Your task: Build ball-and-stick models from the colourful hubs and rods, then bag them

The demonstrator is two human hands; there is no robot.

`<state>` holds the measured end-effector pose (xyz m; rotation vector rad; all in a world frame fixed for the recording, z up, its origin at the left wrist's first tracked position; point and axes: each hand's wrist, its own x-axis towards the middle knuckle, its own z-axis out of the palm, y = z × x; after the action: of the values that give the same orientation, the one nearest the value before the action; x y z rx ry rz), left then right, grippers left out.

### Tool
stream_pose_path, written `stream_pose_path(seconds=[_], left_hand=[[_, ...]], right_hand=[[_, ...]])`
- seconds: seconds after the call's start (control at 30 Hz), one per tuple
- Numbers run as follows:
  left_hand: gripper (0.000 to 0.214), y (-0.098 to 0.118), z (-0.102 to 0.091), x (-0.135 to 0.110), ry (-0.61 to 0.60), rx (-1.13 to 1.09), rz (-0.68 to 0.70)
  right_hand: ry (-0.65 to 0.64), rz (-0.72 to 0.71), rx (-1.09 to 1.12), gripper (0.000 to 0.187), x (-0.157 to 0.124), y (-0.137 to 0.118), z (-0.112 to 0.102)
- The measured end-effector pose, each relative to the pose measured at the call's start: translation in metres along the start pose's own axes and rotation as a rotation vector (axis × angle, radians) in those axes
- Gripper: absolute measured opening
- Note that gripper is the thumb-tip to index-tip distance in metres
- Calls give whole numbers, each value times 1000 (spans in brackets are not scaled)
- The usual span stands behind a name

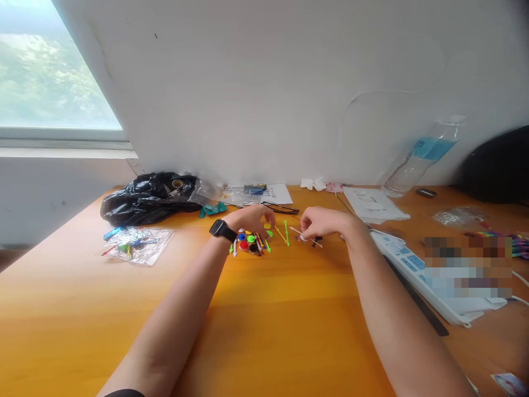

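Observation:
My left hand, wearing a black watch on the wrist, hovers with loosely curved, parted fingers over a cluster of small plastic pieces. Below it are a red round piece, a black one, a blue one and several arrow-shaped pieces. A yellow disc shows by its fingertips. Farther right, my right hand has its fingers pinched together at a thin white plastic arrow; its fingertips partly hide the contact. Between the hands lie a green arrow and a yellow one.
On the left are a black plastic bag and a clear bag of small parts. A bottle leans against the wall. At right lie a white power strip, a paper packet and a crumpled clear wrapper.

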<state>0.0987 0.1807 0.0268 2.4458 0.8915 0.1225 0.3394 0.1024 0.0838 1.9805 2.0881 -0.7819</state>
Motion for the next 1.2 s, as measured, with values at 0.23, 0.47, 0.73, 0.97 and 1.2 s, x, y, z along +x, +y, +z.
stream_pose_path(seconds=[0.23,0.47,0.73,0.97,1.2], left_hand=[[65,7,3,-2,-51,77,-93],[87,-2,-6,-9,-113,68,-132],[53,28,-32,-24,196,-266,172],[27,49,-30,-19,320,-486,286],[15,44,-9,-20,390,-440,197]], right_hand=[[-67,41,-68,14,-5,5,-2],[4,-137,195,11,-12,3,-6],[318,-377,684,16,-6,-14,-1],[320,-473,1011,23,14,-21,15],[195,-480,935,16,15,-27,25]])
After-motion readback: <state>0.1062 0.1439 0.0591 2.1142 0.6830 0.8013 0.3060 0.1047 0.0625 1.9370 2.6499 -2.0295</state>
